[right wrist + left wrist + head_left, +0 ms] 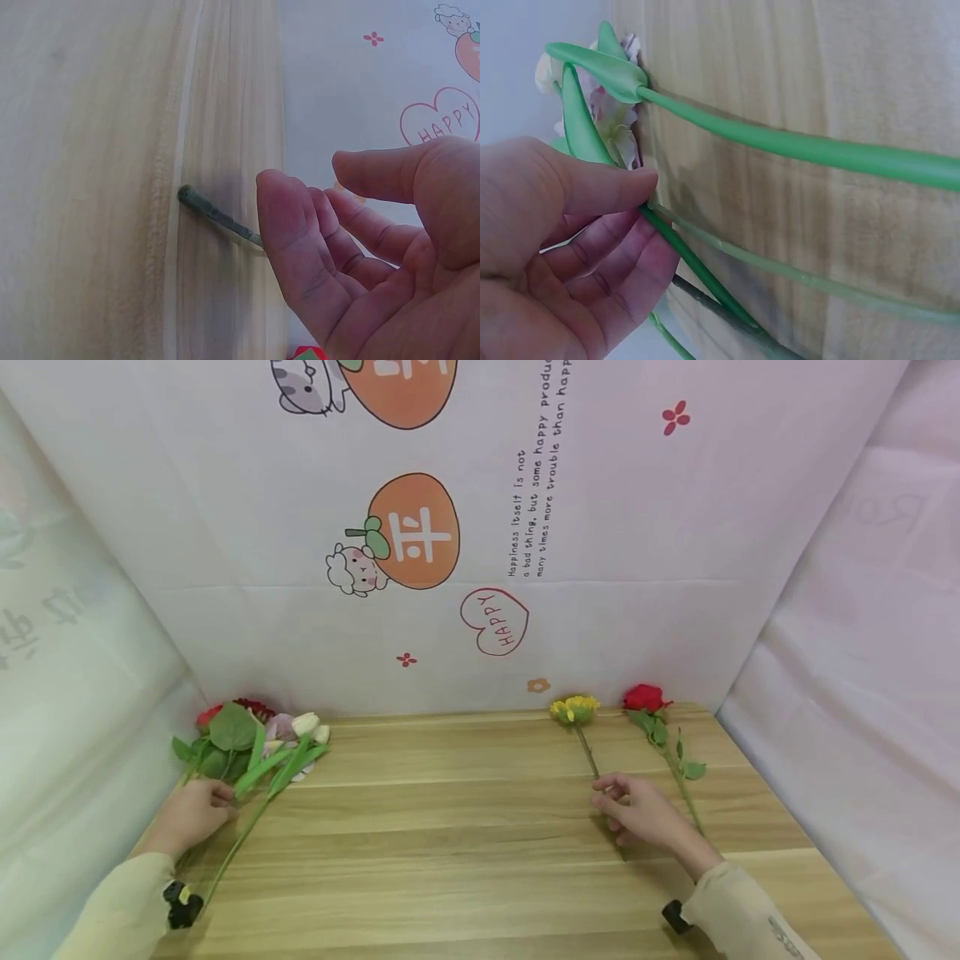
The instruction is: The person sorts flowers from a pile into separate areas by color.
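Note:
On the left, my left hand [197,814] is at a pile of artificial flowers. In the left wrist view its thumb and fingers pinch a green tulip stem [694,262]. A second white tulip [321,733] lies beside it, its stem running toward the front. My right hand [641,814] hovers over the stem of a yellow flower [575,710] that lies on the table, bloom toward the back wall. In the right wrist view the thumb stands apart from the fingers, and the stem's cut end [199,201] shows past the fingertips; part of the stem is hidden behind them.
A red rose [647,697] with a leafy stem lies right of the yellow flower. The left pile also has broad green leaves [232,727], red blooms and a pale purple flower [280,727]. The wooden table [435,827] meets printed white cloth [600,635] at the back and sides.

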`<state>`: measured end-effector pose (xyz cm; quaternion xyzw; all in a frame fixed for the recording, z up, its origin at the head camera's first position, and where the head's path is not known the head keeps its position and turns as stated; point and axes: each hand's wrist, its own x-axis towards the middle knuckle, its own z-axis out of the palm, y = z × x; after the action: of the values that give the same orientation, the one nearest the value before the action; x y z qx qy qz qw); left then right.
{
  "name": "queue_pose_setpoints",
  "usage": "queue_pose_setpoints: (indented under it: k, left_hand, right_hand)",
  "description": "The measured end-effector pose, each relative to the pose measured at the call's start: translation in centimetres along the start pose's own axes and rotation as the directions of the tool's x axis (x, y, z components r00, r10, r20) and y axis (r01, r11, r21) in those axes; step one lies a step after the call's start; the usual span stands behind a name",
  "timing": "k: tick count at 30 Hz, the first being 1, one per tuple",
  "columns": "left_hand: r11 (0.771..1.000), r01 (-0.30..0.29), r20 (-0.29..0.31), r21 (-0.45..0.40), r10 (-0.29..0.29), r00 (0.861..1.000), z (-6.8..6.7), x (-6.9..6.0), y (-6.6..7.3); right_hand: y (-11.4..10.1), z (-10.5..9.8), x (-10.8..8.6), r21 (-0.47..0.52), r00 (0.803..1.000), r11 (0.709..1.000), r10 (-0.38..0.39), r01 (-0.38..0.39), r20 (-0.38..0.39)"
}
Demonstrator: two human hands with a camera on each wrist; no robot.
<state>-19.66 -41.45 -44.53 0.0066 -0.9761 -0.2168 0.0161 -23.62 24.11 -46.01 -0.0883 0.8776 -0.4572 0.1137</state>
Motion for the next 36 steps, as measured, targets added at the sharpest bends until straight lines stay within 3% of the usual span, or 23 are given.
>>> queue_pose_setpoints:
  k: [13,19,25,30,36]
  left_hand:
    - [0.997,-0.029,-0.103,-0.07,0.022,0.994,-1.3,0.3,0.4]
    - [0.996,-0.012,-0.098,-0.091,0.003,0.995,-2.1,0.4,1.8]
    - [0.991,0.008,-0.065,-0.134,-0.017,0.998,-2.4,0.6,4.2]
    - [0.962,0.011,-0.029,-0.274,-0.02,0.999,-2.1,0.9,6.3]
    - [0.888,0.033,0.002,-0.459,-0.037,0.999,-1.2,1.3,9.0]
  right_hand:
    - [-0.6,-0.1,0.2,-0.003,1.0,1.0,-0.015,0.015,0.011]
    - [-0.7,-0.2,0.3,-0.009,0.999,0.999,-0.035,0.035,0.017]
    - [-1.1,-0.1,0.1,-0.005,0.999,0.999,-0.039,0.039,0.018]
    - [-1.5,0.2,0.1,0.018,0.999,0.999,-0.038,0.038,0.026]
    - [-2.1,0.5,0.1,0.034,0.999,0.999,-0.031,0.03,0.025]
